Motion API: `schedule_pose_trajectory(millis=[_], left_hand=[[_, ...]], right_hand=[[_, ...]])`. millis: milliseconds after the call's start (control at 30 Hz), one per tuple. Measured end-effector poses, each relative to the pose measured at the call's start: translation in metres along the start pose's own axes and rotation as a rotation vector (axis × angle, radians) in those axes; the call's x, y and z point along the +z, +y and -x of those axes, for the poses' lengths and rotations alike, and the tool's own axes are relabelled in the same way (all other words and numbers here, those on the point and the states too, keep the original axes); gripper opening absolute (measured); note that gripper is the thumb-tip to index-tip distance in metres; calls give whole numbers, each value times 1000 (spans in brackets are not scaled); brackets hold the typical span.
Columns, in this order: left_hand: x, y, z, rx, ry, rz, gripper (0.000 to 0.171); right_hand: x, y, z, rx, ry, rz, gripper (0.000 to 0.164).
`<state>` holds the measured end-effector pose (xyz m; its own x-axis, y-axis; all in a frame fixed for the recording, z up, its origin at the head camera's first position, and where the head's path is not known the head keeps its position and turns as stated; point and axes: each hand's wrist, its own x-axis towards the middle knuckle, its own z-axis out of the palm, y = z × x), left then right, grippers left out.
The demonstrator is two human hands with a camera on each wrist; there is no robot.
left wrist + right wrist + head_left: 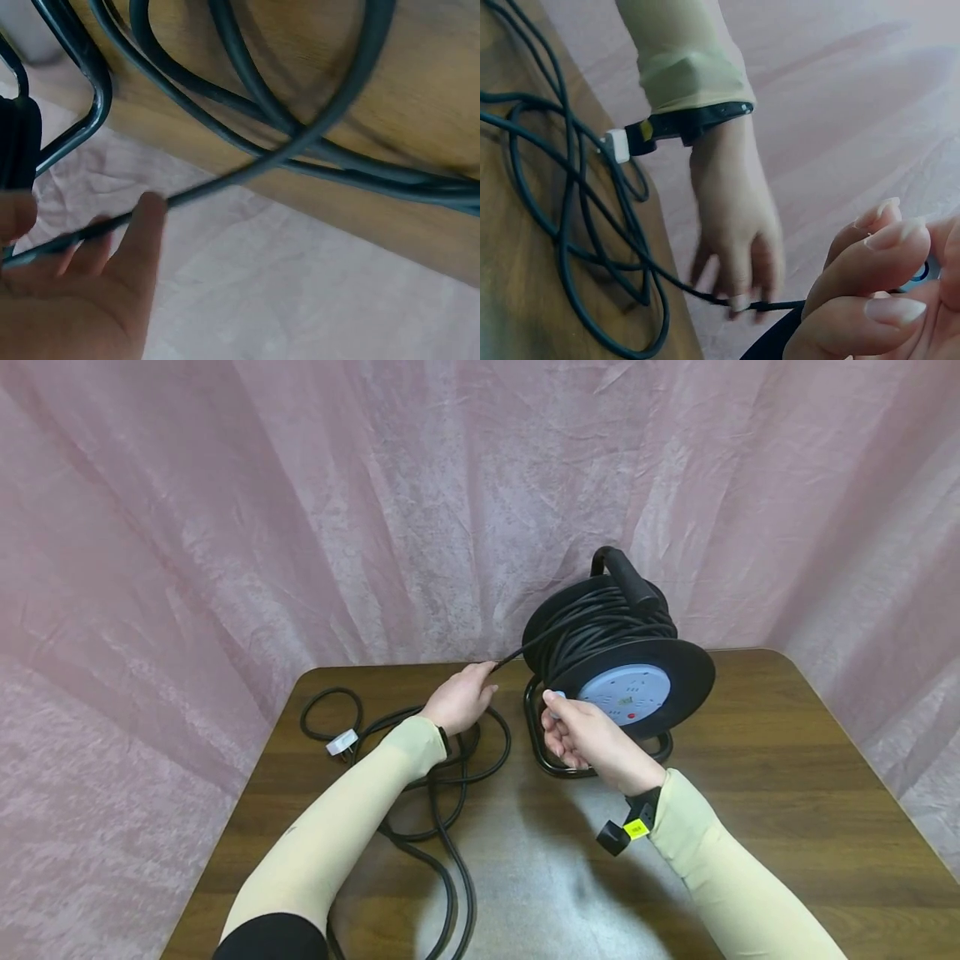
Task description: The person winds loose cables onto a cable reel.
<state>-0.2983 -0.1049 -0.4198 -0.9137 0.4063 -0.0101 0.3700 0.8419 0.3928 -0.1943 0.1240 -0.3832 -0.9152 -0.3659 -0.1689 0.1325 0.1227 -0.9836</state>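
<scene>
A black cable reel (622, 643) stands on the table, its drum wound with cable and its side plate fitted with a pale blue socket panel (652, 687). My right hand (592, 739) grips a small light blue crank knob (557, 695) at the reel's front left, thumb on top and fingers curled. In the right wrist view those fingers mostly hide the knob. Left of the reel, my left hand (459, 697) touches the black cable (217, 184) running to the drum. The cable crosses its nearly straight fingers (142, 247), with the thumb apart from them.
Loose loops of cable (450, 868) spread over the table's left half and toward its front. Among them lies a white plug (342, 742). The reel has a black carrying grip (633, 581) and a tubular stand (536, 735). A pink curtain (420, 510) hangs behind the table.
</scene>
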Motion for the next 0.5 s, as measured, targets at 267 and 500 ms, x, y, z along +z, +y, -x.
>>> schedule_pose_trajectory(millis=[267,500], left_hand=[[14,-6,7,-22,-77,28,33],[25,4,18,133,-78,-55,24]], right_hand=[[-3,-3,0,-10,-1,-41,58],[-5,-5,0,-21,0,-33,55]])
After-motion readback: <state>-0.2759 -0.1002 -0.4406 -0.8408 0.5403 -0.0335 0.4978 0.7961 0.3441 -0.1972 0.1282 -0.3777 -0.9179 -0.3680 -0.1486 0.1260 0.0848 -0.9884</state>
